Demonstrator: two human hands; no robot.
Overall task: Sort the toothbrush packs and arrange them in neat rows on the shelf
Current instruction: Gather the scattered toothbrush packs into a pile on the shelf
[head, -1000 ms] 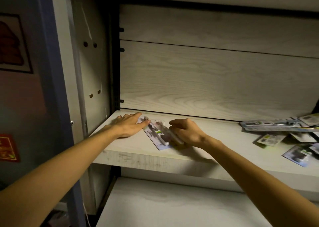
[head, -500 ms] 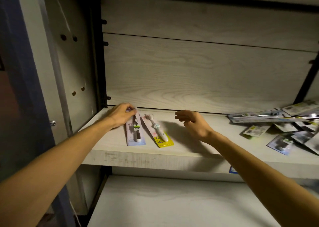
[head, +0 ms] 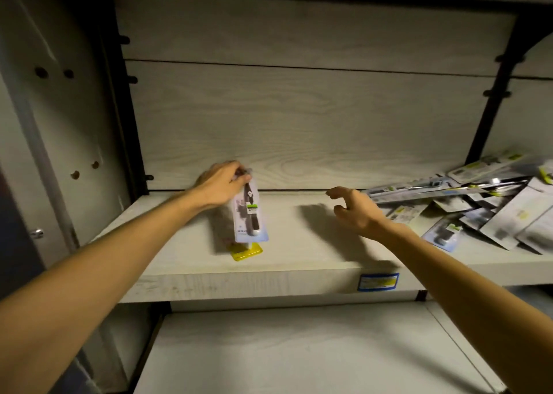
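The shelf (head: 299,262) carries all the stock: at its right end a loose heap (head: 490,211) of toothbrush packs lies overlapping and unsorted, and toward the left a yellow pack (head: 246,251) lies flat, only its near end showing. We hold a blue pack (head: 250,217) by its top edge, pinched in the left hand (head: 220,185) and tipped up over the yellow one; whether the two touch we cannot tell. The right hand (head: 356,211) hovers near the heap with fingers loosely spread, holding nothing. We judge each pack light, a stiff card under a slick blister that would dent if squeezed, so the flat card margins or the hang-tab end offer the safest hold.
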